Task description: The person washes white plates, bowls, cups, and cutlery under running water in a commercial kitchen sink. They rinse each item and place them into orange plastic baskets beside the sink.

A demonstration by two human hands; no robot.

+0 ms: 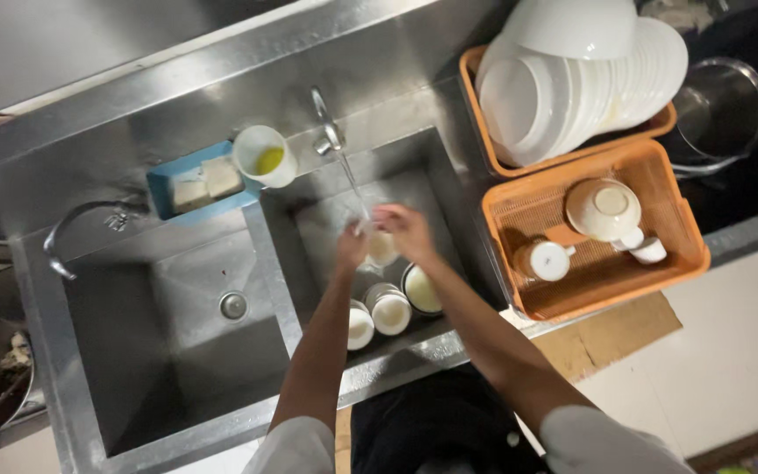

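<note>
Both my hands are over the right basin of a steel double sink (436,158). My left hand (350,248) and my right hand (405,230) hold a small white cup (382,248) between them, under a thin stream of water running from the tap (326,127). Below the hands, on the basin floor, stand three more white cups (390,312), one of them wider (421,290).
The left basin (230,263) has a round drain and its own tap (81,228). A blue tray with sponges (195,184) and a white cup of yellow liquid (265,156) sit on the ledge. To the right, orange baskets hold stacked plates (572,88) and upturned cups (607,211). A metal pot (725,105) stands far right.
</note>
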